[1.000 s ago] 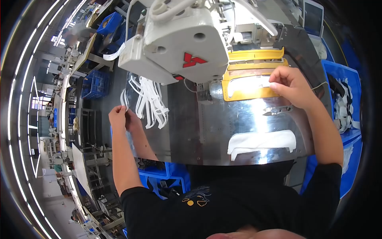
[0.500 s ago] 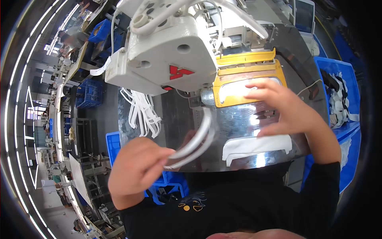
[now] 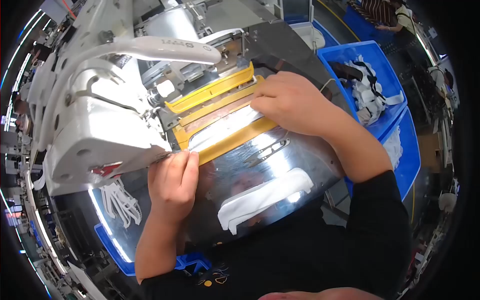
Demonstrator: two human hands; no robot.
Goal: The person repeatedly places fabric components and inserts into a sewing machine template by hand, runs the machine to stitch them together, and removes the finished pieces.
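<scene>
At the left stands a white sewing machine head (image 3: 102,135) with a red emblem (image 3: 106,168) on its lower face. Below it, a bundle of narrow white strips (image 3: 120,202) lies on the polished metal table (image 3: 210,182). A blue container (image 3: 111,248) is partly visible below the table edge.

The left hand (image 3: 173,182) is positioned beside the machine head, its fingers extended close together. The fingertips meet the near left corner of the yellow frame (image 3: 235,141); whether they grip anything cannot be told. The frame lies flat between the two hands, with a white piece (image 3: 220,130) set within its border. A raised yellow bar (image 3: 212,90) runs along the far side.

Nearer the operator, folded white fabric (image 3: 265,199) lies close to the table's front edge. Metal thread snips (image 3: 270,151) rest between this fabric and the frame.

The right hand (image 3: 290,102) is placed over the frame's right end, fingers bent inward; the fingertips are partly concealed, so their hold cannot be told.

At the right, an upper blue bin (image 3: 387,65) contains white and black material (image 3: 367,95). A second blue bin (image 3: 410,150) adjoins it.
</scene>
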